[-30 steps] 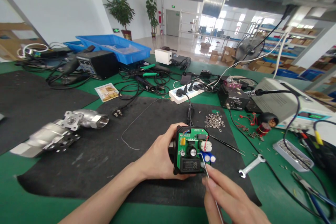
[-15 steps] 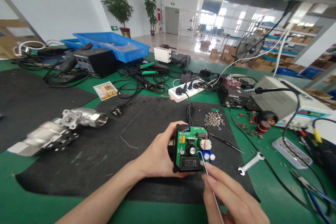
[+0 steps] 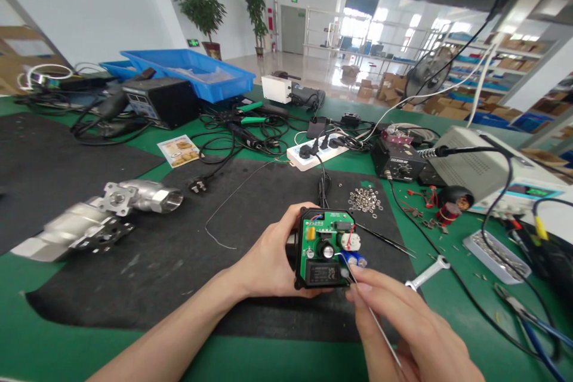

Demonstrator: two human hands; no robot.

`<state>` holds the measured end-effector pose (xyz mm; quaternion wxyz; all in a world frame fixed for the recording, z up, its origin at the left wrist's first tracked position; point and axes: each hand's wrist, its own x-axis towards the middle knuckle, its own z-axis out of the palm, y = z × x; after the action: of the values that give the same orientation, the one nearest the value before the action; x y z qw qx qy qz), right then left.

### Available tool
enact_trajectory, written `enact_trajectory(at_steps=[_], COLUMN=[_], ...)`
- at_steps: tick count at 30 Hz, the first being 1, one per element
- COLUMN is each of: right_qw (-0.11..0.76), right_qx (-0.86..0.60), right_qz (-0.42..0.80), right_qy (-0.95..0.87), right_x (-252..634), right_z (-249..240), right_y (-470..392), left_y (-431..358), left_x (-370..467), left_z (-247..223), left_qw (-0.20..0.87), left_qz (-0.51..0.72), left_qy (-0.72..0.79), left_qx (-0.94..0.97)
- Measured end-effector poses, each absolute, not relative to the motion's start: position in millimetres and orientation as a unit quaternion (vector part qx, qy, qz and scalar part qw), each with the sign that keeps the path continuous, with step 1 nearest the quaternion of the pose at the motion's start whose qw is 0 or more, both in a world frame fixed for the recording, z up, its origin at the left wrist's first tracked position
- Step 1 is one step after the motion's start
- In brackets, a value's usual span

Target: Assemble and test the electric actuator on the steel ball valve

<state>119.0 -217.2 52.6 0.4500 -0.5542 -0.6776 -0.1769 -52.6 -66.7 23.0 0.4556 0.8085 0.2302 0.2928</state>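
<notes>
Electronics workshop: green bench [image 3: 286,361], soldering station [image 3: 400,162], instrument [image 3: 465,176] with lit display [image 3: 537,191], power strip [image 3: 308,163], pliers [image 3: 516,304], wrench [image 3: 427,274]; loaded shelves [image 3: 528,54], cardboard boxes [image 3: 394,85] behind.

Fingers out of sight: the circuit box [image 3: 322,250] hides most of the left hand's [image 3: 271,256] fingers from us.
We lose the left forearm [image 3: 179,331], the right hand [image 3: 407,316] and the pliers' [image 3: 518,305] handles at our view's bottom edge; the right hand covers part of the wrench's [image 3: 427,273] near end, and we cannot read the black block's [image 3: 322,273] small print.
</notes>
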Motion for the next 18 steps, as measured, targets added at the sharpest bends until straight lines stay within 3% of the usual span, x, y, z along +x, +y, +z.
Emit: enact_trajectory(at_steps=[18], right_qw=[0.412], right_qx=[-0.566], right_qz=[-0.133], right_qy=[-0.701], right_x=[131], right_z=[70], right_y=[-212], left_y=[-66], left_x=[-54], left_z=[29], left_qw=[0.457], left_qz=[0.278], left_qy=[0.231], left_qx=[0.813])
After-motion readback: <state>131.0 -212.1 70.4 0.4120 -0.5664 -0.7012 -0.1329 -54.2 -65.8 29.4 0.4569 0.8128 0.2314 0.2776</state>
